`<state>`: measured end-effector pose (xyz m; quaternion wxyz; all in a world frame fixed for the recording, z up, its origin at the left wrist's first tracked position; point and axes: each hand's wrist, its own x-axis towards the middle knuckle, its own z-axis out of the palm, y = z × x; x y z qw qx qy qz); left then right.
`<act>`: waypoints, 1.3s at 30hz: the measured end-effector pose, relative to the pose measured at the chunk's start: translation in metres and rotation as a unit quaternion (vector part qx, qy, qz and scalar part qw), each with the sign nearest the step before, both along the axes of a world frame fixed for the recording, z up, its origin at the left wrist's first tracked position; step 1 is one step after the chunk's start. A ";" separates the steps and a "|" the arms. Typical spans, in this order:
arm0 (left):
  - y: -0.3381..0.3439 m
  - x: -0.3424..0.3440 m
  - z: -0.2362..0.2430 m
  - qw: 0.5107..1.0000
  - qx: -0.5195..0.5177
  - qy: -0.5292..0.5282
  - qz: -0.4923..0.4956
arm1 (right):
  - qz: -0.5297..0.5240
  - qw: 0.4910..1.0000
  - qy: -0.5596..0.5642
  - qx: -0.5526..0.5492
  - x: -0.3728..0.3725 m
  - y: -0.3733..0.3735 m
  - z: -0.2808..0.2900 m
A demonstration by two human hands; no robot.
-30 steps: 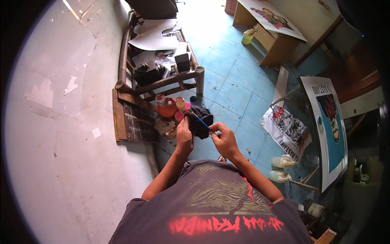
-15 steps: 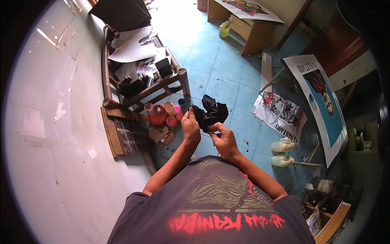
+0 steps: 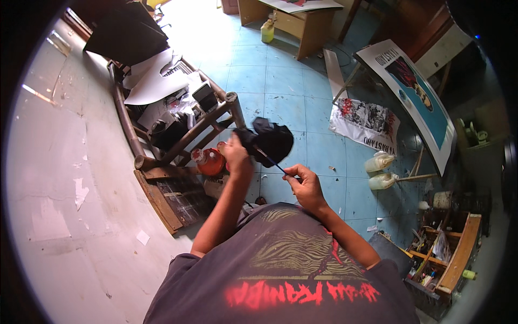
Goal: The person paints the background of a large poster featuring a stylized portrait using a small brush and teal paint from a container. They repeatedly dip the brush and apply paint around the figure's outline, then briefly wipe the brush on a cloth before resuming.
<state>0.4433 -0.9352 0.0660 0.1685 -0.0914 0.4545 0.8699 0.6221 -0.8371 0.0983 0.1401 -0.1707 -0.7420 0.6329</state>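
Above the blue tiled floor (image 3: 302, 81), at chest height: left hand (image 3: 236, 156), closed around the edge of a black cloth item (image 3: 272, 139) that hangs out to its right. Right hand (image 3: 305, 183), fingers pinched on a thin dark stick-like tool (image 3: 270, 159) whose far end touches the black item. Below the left hand: orange round container (image 3: 210, 162) on the floor, beside a wooden frame (image 3: 162, 200). Left of these: bamboo rack (image 3: 216, 116) holding papers and dark objects. Right: two pale plastic jugs (image 3: 380, 170), printed banner (image 3: 369, 124).

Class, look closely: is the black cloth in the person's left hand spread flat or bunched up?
Bunched up: the black cloth hangs crumpled from the left hand, folds showing.
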 end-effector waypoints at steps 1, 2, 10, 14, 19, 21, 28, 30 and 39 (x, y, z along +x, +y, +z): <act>-0.014 -0.015 -0.001 1.000 0.008 0.004 -0.030 | -0.006 0.999 -0.006 -0.032 0.003 -0.004 -0.001; -0.020 -0.023 0.002 0.998 0.023 0.005 -0.061 | -0.013 0.998 -0.014 -0.059 0.004 -0.005 -0.001; -0.063 -0.035 -0.012 0.976 0.138 -0.106 -0.132 | -0.045 0.999 -0.006 0.004 -0.010 -0.015 0.004; -0.120 -0.047 0.000 0.952 0.217 0.075 -0.205 | -0.103 0.992 0.057 0.035 -0.010 -0.013 0.003; -0.105 -0.015 0.003 0.948 0.237 0.018 -0.213 | -0.033 0.995 0.064 0.062 -0.023 -0.021 0.008; -0.092 0.000 0.019 0.931 0.257 0.048 -0.253 | 0.005 0.985 0.083 0.153 -0.026 -0.024 0.002; -0.095 -0.003 0.016 0.916 0.320 0.021 -0.242 | -0.082 0.972 0.115 0.190 -0.027 -0.032 0.014; -0.101 0.007 0.014 0.921 0.304 0.014 -0.242 | -0.006 0.956 0.155 0.251 -0.029 -0.035 0.022; -0.098 0.026 0.004 0.936 0.234 -0.010 -0.262 | 0.065 0.961 0.059 0.262 -0.038 -0.042 0.016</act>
